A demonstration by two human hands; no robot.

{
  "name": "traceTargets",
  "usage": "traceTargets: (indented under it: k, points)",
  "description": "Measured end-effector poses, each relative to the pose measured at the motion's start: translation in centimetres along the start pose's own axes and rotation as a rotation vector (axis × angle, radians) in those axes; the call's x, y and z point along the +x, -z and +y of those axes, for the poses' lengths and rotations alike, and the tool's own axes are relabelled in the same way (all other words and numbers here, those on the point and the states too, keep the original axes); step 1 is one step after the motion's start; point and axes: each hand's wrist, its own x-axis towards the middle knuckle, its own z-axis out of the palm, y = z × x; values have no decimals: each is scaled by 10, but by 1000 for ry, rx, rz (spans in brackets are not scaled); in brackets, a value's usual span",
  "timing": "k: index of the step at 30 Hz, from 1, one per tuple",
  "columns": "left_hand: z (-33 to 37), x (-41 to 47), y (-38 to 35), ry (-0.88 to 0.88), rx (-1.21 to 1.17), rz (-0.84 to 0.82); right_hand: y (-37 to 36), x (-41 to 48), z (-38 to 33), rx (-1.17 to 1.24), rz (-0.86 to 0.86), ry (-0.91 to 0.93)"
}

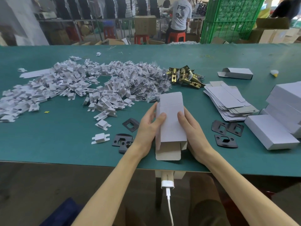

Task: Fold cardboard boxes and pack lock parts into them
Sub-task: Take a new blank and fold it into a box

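Note:
A white cardboard box [171, 126] is held just above the green table [65, 144] between both hands, its near flap hanging open and its far flap standing up. My left hand [149, 126] grips its left side with the thumb on top. My right hand [190, 126] grips its right side, thumb on the top face. Black strike plates lie to the left [124, 141] and to the right [225, 133]. Brass latch bolts [185, 76] are heaped further back, next to bagged screws [146, 82].
A wide heap of white folded inserts [65, 85] covers the left of the table. Flat box blanks [228, 100] are stacked on the right, with an open box [236, 73] behind and finished boxes [280, 121] at the right edge. People work beyond the table.

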Motion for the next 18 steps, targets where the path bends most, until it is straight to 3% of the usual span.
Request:
traceTargets:
  k: [7,18]
  points:
    - [5,-2,-1,60,1,-50,-2,2,4,-73,42,50]
    - [-1,-1,1,45,37,30,-3,1,5,-40,116,-16]
